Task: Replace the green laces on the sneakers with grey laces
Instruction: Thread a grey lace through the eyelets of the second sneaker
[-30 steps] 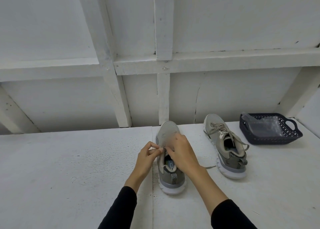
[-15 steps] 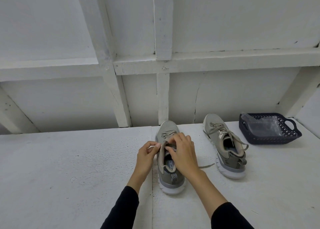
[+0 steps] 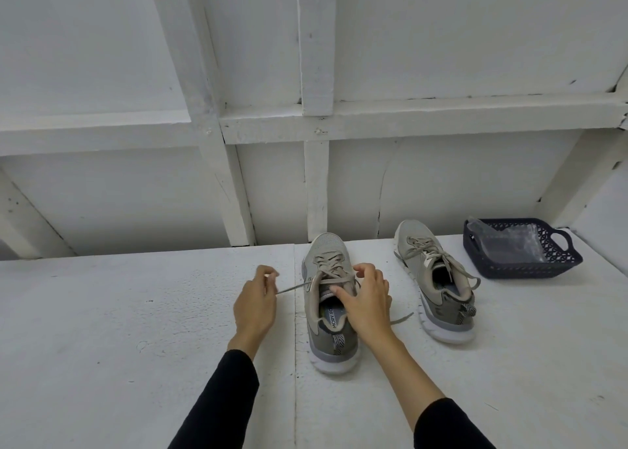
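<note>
White worktop (image 3: 119, 329) under a white panelled wall. Near sneaker (image 3: 331, 312) centre, second sneaker (image 3: 431, 278) to its right. Left hand (image 3: 255, 304) pinches a lace end (image 3: 292, 288) drawn out leftward; right hand (image 3: 365, 299), fingers loosely curled, rests on the tongue. Best to steady the shoe and pull evenly.

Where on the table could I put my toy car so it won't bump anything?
The widest bare patch is left of the left hand, out to the table's left edge. Another lies near the front right, below the second sneaker and the basket. It is crowded around the near sneaker, where both hands work the lace, right hand included.
</note>
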